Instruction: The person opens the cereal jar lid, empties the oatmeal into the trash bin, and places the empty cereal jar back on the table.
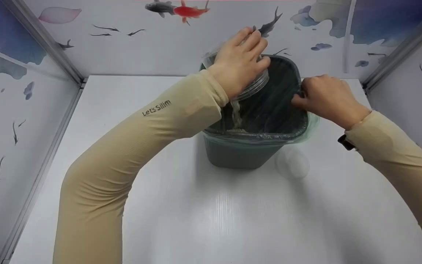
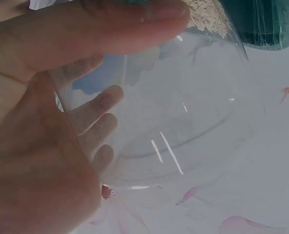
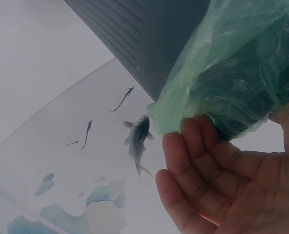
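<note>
My left hand (image 1: 238, 62) grips a clear jar (image 1: 256, 86), tipped mouth-down over a grey trash bin (image 1: 238, 156). A stream of pale flakes (image 1: 236, 113) falls from the jar's mouth into the bin. In the left wrist view, the jar's clear wall (image 2: 183, 122) shows my fingertips through it, with oat-like flakes (image 2: 208, 17) gathered near the mouth. A green trash bag (image 3: 183, 92) lines the bin and folds over its rim. At the right side, my right hand (image 1: 328, 95) holds the bagged rim, thumb inside and fingers outside against the bag.
On the white table (image 1: 218, 220), a clear round lid (image 1: 293, 163) lies just in front of the bin, to the right. Behind stands a white panel (image 1: 123, 51) printed with fish; similar panels flank both sides in metal frames.
</note>
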Motion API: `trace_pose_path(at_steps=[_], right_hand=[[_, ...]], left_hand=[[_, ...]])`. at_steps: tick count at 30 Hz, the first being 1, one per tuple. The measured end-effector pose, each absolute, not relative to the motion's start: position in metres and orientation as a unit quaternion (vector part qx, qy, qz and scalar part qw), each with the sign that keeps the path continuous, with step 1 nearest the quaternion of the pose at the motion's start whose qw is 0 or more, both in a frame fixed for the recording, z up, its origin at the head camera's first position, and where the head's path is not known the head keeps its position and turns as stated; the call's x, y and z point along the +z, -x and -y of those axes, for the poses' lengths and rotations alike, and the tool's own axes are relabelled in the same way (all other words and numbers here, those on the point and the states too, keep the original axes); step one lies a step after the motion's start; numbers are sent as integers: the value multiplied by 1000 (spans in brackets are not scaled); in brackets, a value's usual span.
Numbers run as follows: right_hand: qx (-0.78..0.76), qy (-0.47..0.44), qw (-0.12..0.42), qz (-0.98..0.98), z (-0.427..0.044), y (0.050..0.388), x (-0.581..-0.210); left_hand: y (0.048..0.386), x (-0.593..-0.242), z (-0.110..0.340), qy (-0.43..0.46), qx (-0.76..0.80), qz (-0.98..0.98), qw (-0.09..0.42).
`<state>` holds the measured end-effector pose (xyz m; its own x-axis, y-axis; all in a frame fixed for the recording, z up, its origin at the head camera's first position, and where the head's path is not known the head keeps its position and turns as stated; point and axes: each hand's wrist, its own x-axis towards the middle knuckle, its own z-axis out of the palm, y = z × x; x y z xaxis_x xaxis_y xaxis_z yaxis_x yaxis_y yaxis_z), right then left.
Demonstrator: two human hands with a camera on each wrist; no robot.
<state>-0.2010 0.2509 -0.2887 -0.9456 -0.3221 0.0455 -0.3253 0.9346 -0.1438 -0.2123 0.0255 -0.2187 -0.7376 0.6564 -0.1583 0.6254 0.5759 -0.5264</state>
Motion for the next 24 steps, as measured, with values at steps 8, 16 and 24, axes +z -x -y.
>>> trace_pose_path(at_steps=[8,16,24], right_hand=[[77,-164,11,983,-251,202,-289],[73,-165,10,984,-252,201,-290],[79,-167,8,983,-252,201,-290]], left_hand=[[214,-218,-27,356,291,888,25],[212,-224,-28,365,291,884,18],[215,-223,-21,358,275,891,44]])
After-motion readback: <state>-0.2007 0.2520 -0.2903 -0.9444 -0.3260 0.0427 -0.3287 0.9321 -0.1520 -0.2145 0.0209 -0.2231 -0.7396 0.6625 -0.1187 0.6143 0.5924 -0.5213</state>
